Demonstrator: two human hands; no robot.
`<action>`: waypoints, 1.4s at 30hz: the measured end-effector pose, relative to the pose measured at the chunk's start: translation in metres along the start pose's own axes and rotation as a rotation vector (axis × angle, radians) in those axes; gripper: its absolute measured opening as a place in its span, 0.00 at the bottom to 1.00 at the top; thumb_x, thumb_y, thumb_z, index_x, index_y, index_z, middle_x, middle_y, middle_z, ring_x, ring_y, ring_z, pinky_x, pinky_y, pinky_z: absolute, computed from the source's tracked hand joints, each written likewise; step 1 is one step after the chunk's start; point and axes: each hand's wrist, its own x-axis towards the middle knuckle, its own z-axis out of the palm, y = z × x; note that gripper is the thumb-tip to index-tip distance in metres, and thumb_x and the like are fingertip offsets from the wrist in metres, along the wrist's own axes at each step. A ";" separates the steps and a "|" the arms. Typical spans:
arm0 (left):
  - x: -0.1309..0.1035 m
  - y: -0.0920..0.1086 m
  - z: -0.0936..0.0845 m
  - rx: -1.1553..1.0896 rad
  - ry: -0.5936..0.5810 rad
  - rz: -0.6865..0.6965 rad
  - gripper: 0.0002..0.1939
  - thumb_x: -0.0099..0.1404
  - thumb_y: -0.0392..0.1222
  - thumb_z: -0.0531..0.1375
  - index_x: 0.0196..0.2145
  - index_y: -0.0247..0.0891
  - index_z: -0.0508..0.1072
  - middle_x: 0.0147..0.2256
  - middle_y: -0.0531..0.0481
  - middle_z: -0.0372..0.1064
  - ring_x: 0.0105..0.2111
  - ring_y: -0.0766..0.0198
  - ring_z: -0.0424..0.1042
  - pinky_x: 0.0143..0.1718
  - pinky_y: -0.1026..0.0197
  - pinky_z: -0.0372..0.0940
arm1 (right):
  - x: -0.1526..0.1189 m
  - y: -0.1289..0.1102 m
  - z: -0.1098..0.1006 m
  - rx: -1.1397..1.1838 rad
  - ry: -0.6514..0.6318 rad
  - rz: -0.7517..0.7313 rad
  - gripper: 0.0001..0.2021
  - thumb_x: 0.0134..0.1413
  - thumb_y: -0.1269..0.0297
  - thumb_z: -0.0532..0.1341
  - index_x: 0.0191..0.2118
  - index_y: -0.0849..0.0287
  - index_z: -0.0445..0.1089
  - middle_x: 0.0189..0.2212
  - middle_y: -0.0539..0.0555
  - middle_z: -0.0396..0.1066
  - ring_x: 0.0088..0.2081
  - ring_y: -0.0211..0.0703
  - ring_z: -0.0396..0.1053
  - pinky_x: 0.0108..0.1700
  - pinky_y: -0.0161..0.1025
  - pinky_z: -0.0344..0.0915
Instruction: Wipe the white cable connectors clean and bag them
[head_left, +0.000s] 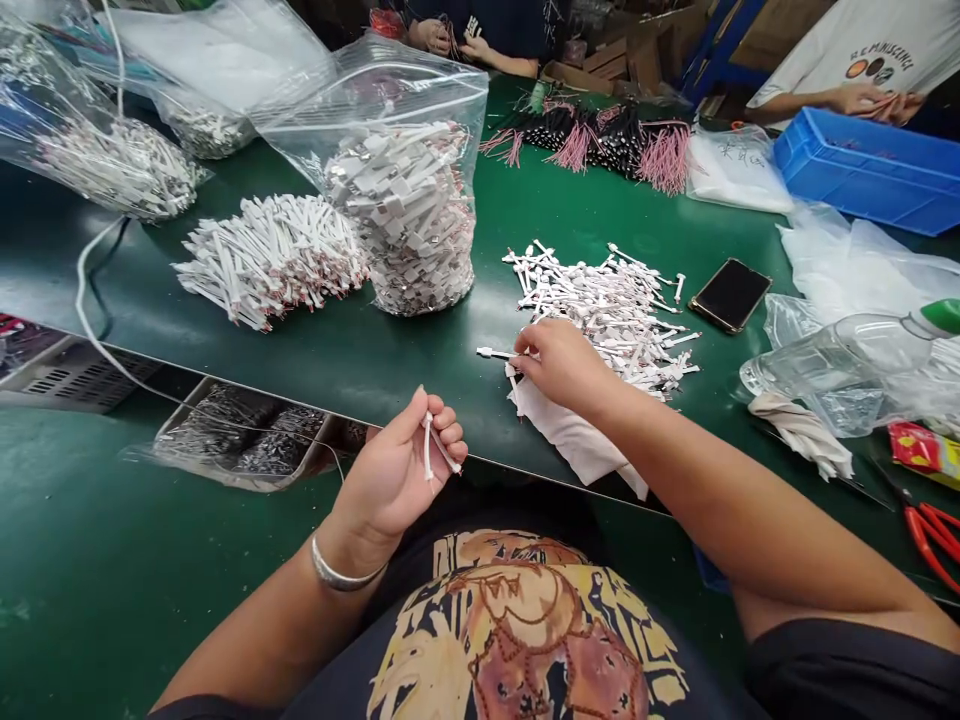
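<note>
Near the table's front edge, my left hand is palm up, its fingers curled round a couple of short white cables with small end connectors. My right hand reaches to the near left side of a loose pile of white cables. Its thumb and fingertips pinch one short white cable, whose connector end points left. Beneath that hand a pale cloth hangs toward the table edge. Farther left lie a neater heap of white cables and a clear zip bag packed with connectors.
A phone, a clear bottle and red-handled pliers lie at the right. Behind them stands a blue bin. Black and pink wire bundles lie at the back. Two people sit across the table. A white cord crosses the left.
</note>
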 end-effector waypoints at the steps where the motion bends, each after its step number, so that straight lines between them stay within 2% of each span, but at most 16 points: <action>1: -0.002 0.002 -0.002 -0.007 0.029 -0.011 0.14 0.70 0.41 0.48 0.30 0.34 0.64 0.27 0.52 0.59 0.25 0.70 0.65 0.28 0.66 0.67 | 0.009 0.004 0.002 -0.065 -0.030 0.013 0.05 0.53 0.65 0.62 0.34 0.61 0.72 0.33 0.57 0.70 0.39 0.47 0.65 0.42 0.40 0.58; 3: -0.005 0.005 -0.004 0.022 0.076 -0.022 0.12 0.71 0.40 0.47 0.33 0.34 0.65 0.30 0.50 0.63 0.27 0.69 0.67 0.30 0.63 0.69 | 0.020 0.008 0.005 -0.115 -0.105 0.002 0.04 0.53 0.65 0.62 0.33 0.60 0.72 0.33 0.57 0.69 0.38 0.46 0.65 0.41 0.40 0.57; 4: -0.006 0.006 -0.006 0.049 0.077 -0.020 0.10 0.70 0.39 0.48 0.34 0.35 0.66 0.31 0.50 0.63 0.27 0.70 0.67 0.28 0.65 0.68 | 0.022 0.009 0.007 -0.115 -0.140 -0.016 0.04 0.54 0.66 0.61 0.32 0.60 0.72 0.33 0.57 0.69 0.38 0.46 0.64 0.41 0.40 0.56; 7: -0.005 0.009 -0.009 0.197 -0.010 0.044 0.03 0.66 0.37 0.55 0.38 0.36 0.67 0.29 0.53 0.60 0.22 0.75 0.60 0.17 0.75 0.54 | 0.021 0.009 0.007 -0.099 -0.172 -0.082 0.05 0.55 0.68 0.60 0.30 0.60 0.70 0.32 0.56 0.68 0.37 0.45 0.63 0.41 0.40 0.56; 9: -0.002 0.011 -0.010 0.421 -0.055 0.194 0.07 0.63 0.39 0.59 0.40 0.38 0.67 0.28 0.55 0.57 0.20 0.76 0.55 0.15 0.75 0.47 | 0.015 0.008 0.004 -0.087 -0.107 -0.152 0.05 0.57 0.67 0.58 0.31 0.60 0.70 0.35 0.57 0.68 0.40 0.46 0.63 0.44 0.41 0.56; 13: 0.011 0.015 -0.012 1.153 -0.024 0.716 0.24 0.59 0.39 0.64 0.52 0.44 0.65 0.36 0.53 0.63 0.24 0.75 0.58 0.25 0.71 0.58 | -0.001 -0.002 -0.009 -0.009 0.086 -0.384 0.06 0.60 0.67 0.55 0.33 0.60 0.67 0.45 0.59 0.69 0.48 0.49 0.61 0.51 0.46 0.55; 15: 0.015 0.016 -0.011 1.403 -0.073 0.911 0.29 0.59 0.37 0.64 0.57 0.45 0.63 0.41 0.50 0.65 0.28 0.72 0.61 0.32 0.67 0.62 | -0.011 -0.011 -0.014 0.044 0.108 -0.461 0.06 0.61 0.67 0.54 0.33 0.60 0.66 0.43 0.58 0.71 0.47 0.48 0.61 0.51 0.46 0.56; 18: 0.017 0.016 -0.010 1.476 -0.288 1.015 0.17 0.63 0.35 0.60 0.50 0.44 0.71 0.40 0.49 0.69 0.36 0.67 0.67 0.40 0.63 0.63 | -0.027 -0.020 -0.018 0.211 -0.029 -0.423 0.05 0.61 0.67 0.54 0.34 0.59 0.65 0.32 0.54 0.71 0.36 0.42 0.64 0.40 0.40 0.61; 19: 0.017 0.015 -0.010 1.440 -0.329 1.004 0.12 0.63 0.35 0.59 0.45 0.42 0.74 0.38 0.49 0.71 0.37 0.66 0.68 0.41 0.63 0.63 | -0.033 -0.022 -0.017 0.301 -0.082 -0.373 0.05 0.61 0.66 0.54 0.34 0.59 0.64 0.29 0.52 0.70 0.32 0.40 0.64 0.36 0.38 0.61; 21: 0.015 0.011 -0.011 1.309 -0.306 0.908 0.07 0.62 0.37 0.61 0.38 0.41 0.77 0.32 0.50 0.71 0.33 0.67 0.68 0.36 0.65 0.63 | -0.045 -0.024 -0.015 0.485 -0.120 -0.269 0.04 0.60 0.65 0.56 0.36 0.58 0.65 0.29 0.50 0.69 0.30 0.36 0.64 0.33 0.34 0.61; 24: 0.011 0.005 -0.013 1.022 -0.190 0.619 0.08 0.61 0.42 0.62 0.39 0.40 0.76 0.25 0.53 0.68 0.21 0.73 0.60 0.23 0.69 0.56 | -0.063 -0.026 -0.011 0.639 -0.007 -0.168 0.03 0.59 0.65 0.58 0.39 0.57 0.67 0.31 0.49 0.70 0.33 0.35 0.67 0.36 0.33 0.64; 27: 0.008 0.001 -0.013 0.843 -0.176 0.418 0.10 0.59 0.44 0.64 0.37 0.39 0.76 0.25 0.52 0.69 0.18 0.75 0.56 0.19 0.70 0.52 | -0.076 -0.029 -0.009 0.689 0.130 -0.159 0.09 0.58 0.67 0.59 0.45 0.54 0.67 0.35 0.50 0.72 0.36 0.36 0.69 0.42 0.36 0.66; 30: 0.004 0.001 -0.011 0.866 -0.153 0.390 0.11 0.57 0.45 0.65 0.36 0.37 0.76 0.24 0.51 0.69 0.19 0.74 0.56 0.20 0.70 0.53 | -0.084 -0.032 -0.008 0.624 0.217 -0.192 0.15 0.57 0.69 0.59 0.50 0.52 0.65 0.39 0.51 0.73 0.37 0.37 0.71 0.44 0.38 0.68; 34: -0.001 0.001 -0.009 0.947 -0.112 0.451 0.11 0.58 0.45 0.65 0.37 0.37 0.76 0.23 0.52 0.67 0.20 0.73 0.57 0.22 0.69 0.53 | -0.090 -0.035 -0.006 0.458 0.214 -0.218 0.10 0.57 0.68 0.60 0.46 0.54 0.69 0.36 0.51 0.75 0.37 0.39 0.72 0.42 0.38 0.68; 38: -0.006 0.001 -0.009 0.927 -0.143 0.416 0.11 0.57 0.41 0.65 0.39 0.38 0.76 0.23 0.55 0.63 0.21 0.74 0.56 0.23 0.70 0.53 | -0.093 -0.036 -0.002 0.451 0.237 -0.150 0.08 0.57 0.67 0.60 0.43 0.54 0.72 0.35 0.50 0.77 0.37 0.39 0.74 0.41 0.37 0.69; 42: -0.007 0.001 -0.010 0.825 -0.203 0.392 0.15 0.57 0.38 0.65 0.43 0.40 0.75 0.27 0.54 0.66 0.24 0.74 0.60 0.25 0.71 0.56 | -0.093 -0.037 0.002 0.507 0.237 -0.064 0.07 0.57 0.66 0.61 0.42 0.53 0.73 0.34 0.49 0.77 0.35 0.39 0.74 0.40 0.37 0.70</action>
